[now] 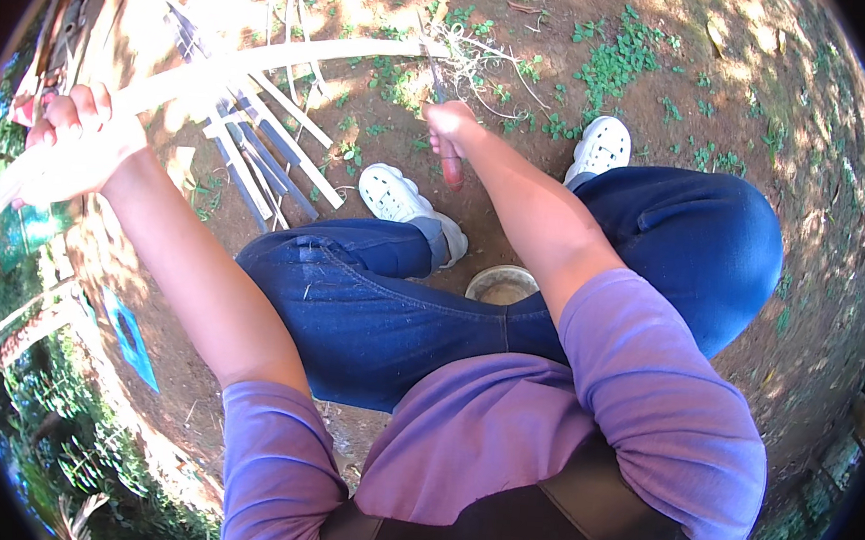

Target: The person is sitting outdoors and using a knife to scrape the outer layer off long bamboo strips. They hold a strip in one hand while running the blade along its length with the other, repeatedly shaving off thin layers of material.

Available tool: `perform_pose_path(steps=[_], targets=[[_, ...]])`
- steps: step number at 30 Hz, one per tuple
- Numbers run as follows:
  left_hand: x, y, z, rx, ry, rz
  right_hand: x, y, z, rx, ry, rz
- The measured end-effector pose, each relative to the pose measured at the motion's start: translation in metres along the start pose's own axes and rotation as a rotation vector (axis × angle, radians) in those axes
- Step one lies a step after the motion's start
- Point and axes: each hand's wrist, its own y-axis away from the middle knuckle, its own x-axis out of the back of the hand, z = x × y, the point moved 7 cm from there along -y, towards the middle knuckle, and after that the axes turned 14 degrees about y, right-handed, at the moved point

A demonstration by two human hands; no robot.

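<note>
**user1:** ok so what were the hands actually doing there?

**user2:** left hand was off at the far left, fingers wrapped round a long pale strip. Bright sun washed that bit out, so I couldn't tell how tight the grip was. Right hand was out in front, closed snugly round the handle of a knife, blade pointing away from the person.

**user1:** and the strip, where was it?

**user2:** it ran from the left edge, through the left hand, and arched across to the knife. The blade crossed it near its far end, though I couldn't tell if the edge was biting in. Curly shavings sat right beside that end.

**user1:** anything else lying around?

**user2:** yeah, a loose pile of dark and pale cut strips on the dirt, left of the white shoes, plus a round bowl between the legs.
</note>
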Motion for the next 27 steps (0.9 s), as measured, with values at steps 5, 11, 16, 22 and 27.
perform_pose_path(steps=[5, 11, 16, 22, 27], targets=[[-0.002, -0.001, 0.001, 0.009, -0.008, -0.01, 0.011, -0.011, 0.035, -0.035, 0.11, 0.042], [-0.01, -0.003, -0.005, 0.036, -0.01, -0.013, 0.025, -0.027, 0.048, -0.106, 0.001, 0.013], [0.013, 0.005, 0.007, -0.212, -0.051, 0.354, 0.003, -0.009, 0.009, 0.112, 0.043, 0.043], [0.002, 0.013, 0.004, -0.217, -0.042, 0.362, 0.044, -0.024, 0.065, -0.118, 0.092, -0.056], [0.013, 0.041, 0.017, -0.24, 0.097, 0.184, 0.045, -0.006, 0.041, -0.109, 0.095, 0.028]])
